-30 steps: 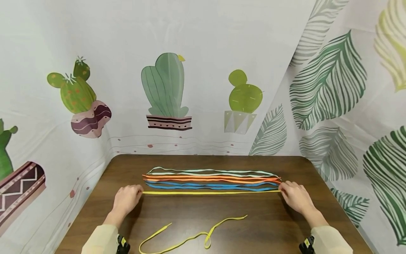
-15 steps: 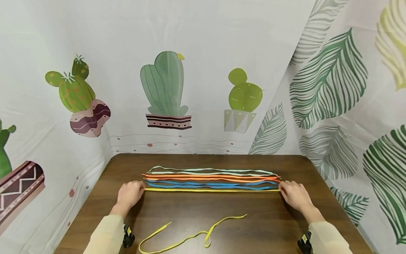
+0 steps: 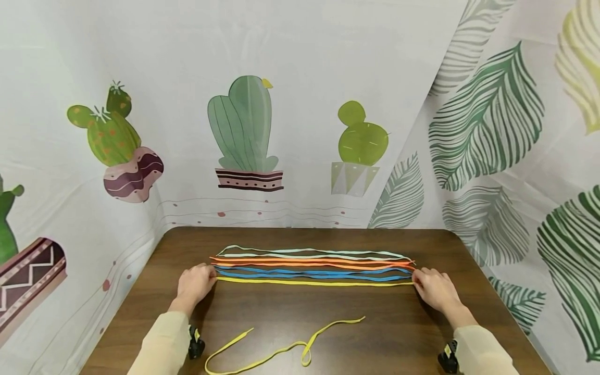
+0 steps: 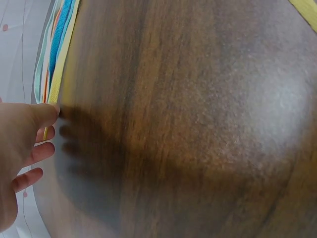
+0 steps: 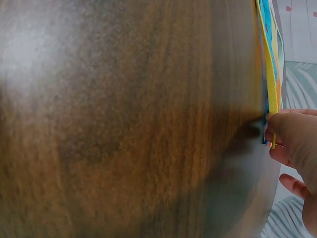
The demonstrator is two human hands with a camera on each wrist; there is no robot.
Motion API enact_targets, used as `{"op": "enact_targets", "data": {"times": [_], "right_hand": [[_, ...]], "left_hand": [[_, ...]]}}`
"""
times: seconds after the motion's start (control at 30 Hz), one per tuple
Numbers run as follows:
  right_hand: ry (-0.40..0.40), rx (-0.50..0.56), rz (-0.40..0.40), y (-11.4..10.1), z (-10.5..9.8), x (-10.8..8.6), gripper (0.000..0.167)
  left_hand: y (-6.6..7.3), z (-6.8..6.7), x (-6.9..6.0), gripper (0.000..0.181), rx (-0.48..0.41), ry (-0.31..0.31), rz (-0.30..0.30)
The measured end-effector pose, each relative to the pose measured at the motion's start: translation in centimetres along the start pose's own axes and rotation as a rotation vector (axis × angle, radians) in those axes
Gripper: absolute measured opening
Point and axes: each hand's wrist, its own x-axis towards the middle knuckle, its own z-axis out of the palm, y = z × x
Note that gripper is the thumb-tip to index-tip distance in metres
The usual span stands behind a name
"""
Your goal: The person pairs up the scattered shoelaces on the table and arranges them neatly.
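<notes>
A yellow shoelace [image 3: 309, 283] stretches across the table, nearly straight with a slight sag, between both hands. My left hand [image 3: 196, 284] pinches its left end between thumb and fingers; in the left wrist view a short tip [image 4: 46, 133] pokes out below the thumb. My right hand [image 3: 437, 287] pinches the other end, and the lace tip shows under the fingers [image 5: 277, 153] in the right wrist view. Just behind it lie blue shoelaces [image 3: 304, 273], then orange shoelaces [image 3: 300, 261] and pale mint shoelaces [image 3: 300, 253], all roughly parallel.
A second yellow shoelace [image 3: 272, 357] lies loosely curved with a small loop near the table's front. The brown wooden table [image 3: 351, 307] ends at a printed cloth [image 3: 300, 208] hanging behind it.
My left hand has shifted rightward and slightly away from me, bringing its end nearer the blue laces. The held yellow lace has gone from taut to slightly slack. My right hand has barely moved.
</notes>
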Motion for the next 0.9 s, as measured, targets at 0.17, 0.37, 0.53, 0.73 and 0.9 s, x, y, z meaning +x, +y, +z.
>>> {"op": "enact_targets", "data": {"times": [0.17,0.37,0.53,0.73,0.9], "right_hand": [[-0.004,-0.002,0.003,0.0,0.1,0.0,0.018],[0.021,-0.009,0.010,0.1,0.2,0.1,0.020],[0.038,-0.012,0.003,0.2,0.4,0.1,0.021],[0.006,-0.021,0.026,0.3,0.2,-0.2,0.017],[0.018,-0.018,0.037,0.1,-0.2,-0.9,0.013]], "left_hand": [[0.1,0.1,0.2,0.009,0.006,-0.011,-0.007],[0.2,0.0,0.4,0.011,0.009,-0.020,-0.013],[0.2,0.0,0.4,0.013,0.006,-0.019,-0.008],[0.1,-0.1,0.1,0.011,-0.029,-0.038,-0.038],[-0.1,-0.5,-0.7,0.025,-0.020,-0.028,-0.030]]}}
